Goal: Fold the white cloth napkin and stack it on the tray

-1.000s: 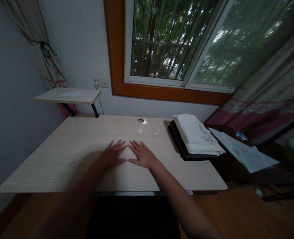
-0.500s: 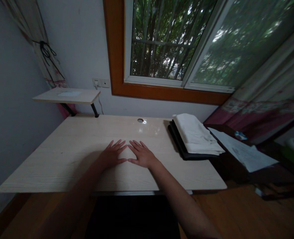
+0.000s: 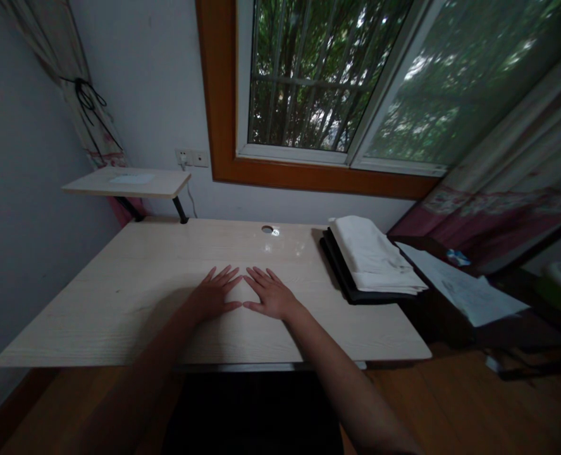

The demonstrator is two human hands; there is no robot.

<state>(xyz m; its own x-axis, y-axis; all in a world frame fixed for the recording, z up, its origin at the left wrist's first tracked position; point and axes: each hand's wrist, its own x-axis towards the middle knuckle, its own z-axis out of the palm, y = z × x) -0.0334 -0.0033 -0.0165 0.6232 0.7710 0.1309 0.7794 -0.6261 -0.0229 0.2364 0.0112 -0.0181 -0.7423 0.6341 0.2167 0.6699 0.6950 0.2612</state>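
My left hand (image 3: 212, 296) lies flat on the pale wooden desk (image 3: 133, 265), fingers spread and pointing away from me. Beside it my right hand (image 3: 271, 296) rests the same way, palm down, holding nothing. The thumbs and index fingers of the two hands nearly meet at the tips; whether they touch I cannot tell. To the right of my right hand lies a folded white cloth (image 3: 375, 253) on top of a folded black one (image 3: 334, 268).
A small raised shelf (image 3: 166, 182) with a paper (image 3: 132, 179) on it stands at the back left. Near the back edge is a round cable hole (image 3: 267, 229). Right of the desk, a lower dark surface bears a whitish sheet (image 3: 460, 284). A window (image 3: 308, 82) is behind.
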